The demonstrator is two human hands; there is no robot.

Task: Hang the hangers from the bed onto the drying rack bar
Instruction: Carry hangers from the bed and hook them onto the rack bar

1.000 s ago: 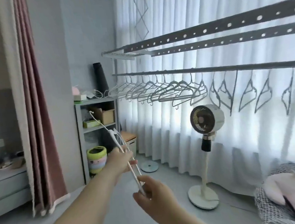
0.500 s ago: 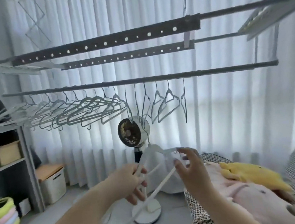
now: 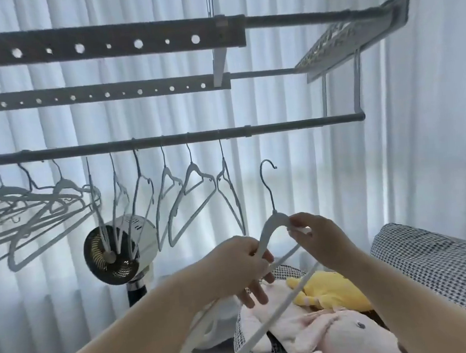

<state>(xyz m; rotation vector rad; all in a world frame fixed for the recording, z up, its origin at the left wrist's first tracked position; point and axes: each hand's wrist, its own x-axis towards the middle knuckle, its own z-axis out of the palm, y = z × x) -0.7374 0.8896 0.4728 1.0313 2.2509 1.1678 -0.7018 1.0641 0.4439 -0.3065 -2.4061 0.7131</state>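
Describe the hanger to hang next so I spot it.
Find the drying rack bar crossing the white curtains. Below its bare right stretch, the left hand and right hand hold a white hanger. Unlike its neighbours, its hook touches no bar.

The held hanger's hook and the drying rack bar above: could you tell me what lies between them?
Nothing: the head view shows a bare gap between hook and drying rack bar, curtain behind.

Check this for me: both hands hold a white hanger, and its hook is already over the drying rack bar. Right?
Not quite. The head view shows the left hand and right hand holding the white hanger, but its hook stands free below the drying rack bar, not over it.
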